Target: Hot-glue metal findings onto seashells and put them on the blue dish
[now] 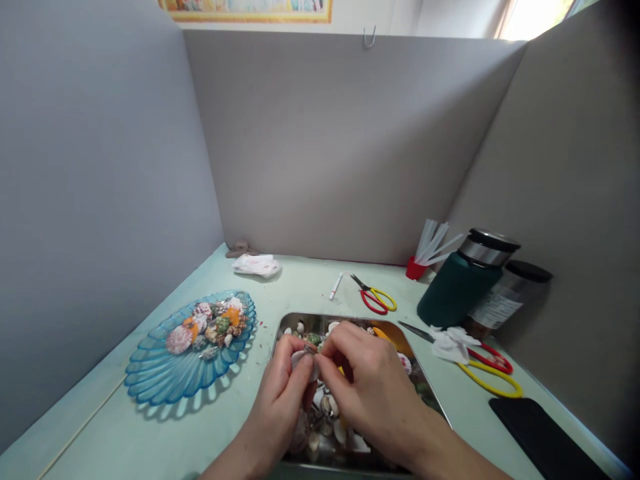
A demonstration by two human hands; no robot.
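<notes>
My left hand (pixel 286 392) and my right hand (pixel 365 383) meet over a metal tray (pixel 295 321) that holds several small seashells. Between the fingertips of both hands sits a small pale shell (pixel 303 357), pinched from each side. My palms hide most of the tray's contents; a few shells (pixel 320 427) show below my fingers. To the left lies a blue scalloped glass dish (pixel 155 377) with a pile of coloured shells (pixel 210 325) at its far end.
Small red-and-yellow scissors (pixel 375 299) and a white tube (pixel 335 286) lie behind the tray. Larger scissors (pixel 487 370) with white tissue (pixel 453 343), a green flask (pixel 457 283), a jar (pixel 507 300), a red cup (pixel 416 268) and a black phone (pixel 543 440) stand right. Grey partitions enclose the desk.
</notes>
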